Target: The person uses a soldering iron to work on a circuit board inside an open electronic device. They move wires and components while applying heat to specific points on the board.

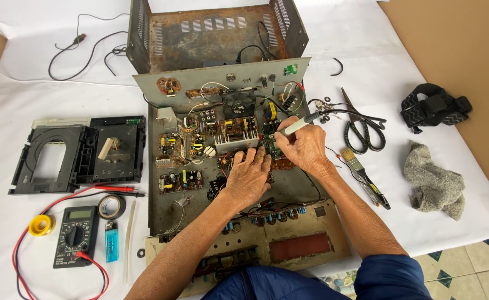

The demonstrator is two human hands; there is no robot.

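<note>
Currently I am pressing the left hand (248, 176) flat, fingers spread, on the circuit board (272, 145) inside the open chassis (161, 208) on the table (433, 228), while the right hand (307, 145) is pinching the soldering iron (299, 124), tip on that board; judging that steady bracing matters.

1. Your rusty metal chassis (211, 39) looks rough and matt.
2. Your scissors (361, 130) are dark metal.
3. The grey rag (434, 180) beside you is nubbly cloth.
4. Your blue lighter (111, 241) is glossy translucent plastic.

Left hand (248, 176) lies flat at frame centre, fingers spread; right hand (305, 145) just beside it, fingers curled in a pinch.
</note>
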